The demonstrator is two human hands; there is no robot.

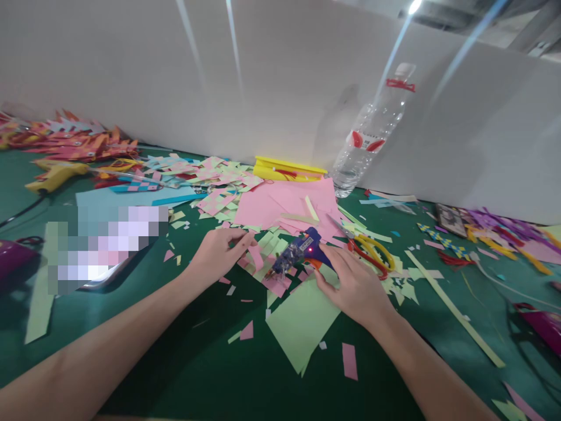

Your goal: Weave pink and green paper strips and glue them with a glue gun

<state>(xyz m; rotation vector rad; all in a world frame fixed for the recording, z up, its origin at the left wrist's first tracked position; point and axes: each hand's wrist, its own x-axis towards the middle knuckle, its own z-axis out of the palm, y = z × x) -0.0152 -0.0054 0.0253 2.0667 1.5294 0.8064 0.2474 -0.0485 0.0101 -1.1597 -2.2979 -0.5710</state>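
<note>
View: head, over a green counter point(210, 374) with a pale wall point(175, 88) behind.
Left hand point(225, 254): fingers together, pinching a pink strip point(255, 256) that curves down to the woven piece.
Right hand point(353, 279): fingers closed around the grip of the purple glue gun point(302, 244).
Glue gun: mid-counter, between the hands, its red light lit, orange trigger showing, nozzle aimed down and leftward over the woven piece; whether it touches cannot be told.
Woven piece point(268, 244): green and pink strips, flat on the counter, partly hidden by the gun.
Green sheet point(302, 327): nearer the person, one edge under the right hand.
Scissors point(357, 241): red and yellow handles, just beyond the right hand.
Pink sheet point(284, 202): farther back, strips on it, a yellow sheet point(272, 170) behind.
Bottle point(368, 140): clear, red-marked label, upright near the wall.
Left side: pixelated phone point(111, 251), yellow glue gun point(59, 176), red-orange paper pile point(87, 145).
Right side: long green strip point(456, 310), dark phone point(451, 220), purple scraps point(495, 227).
Scraps: pink and green bits scattered around both hands.
</note>
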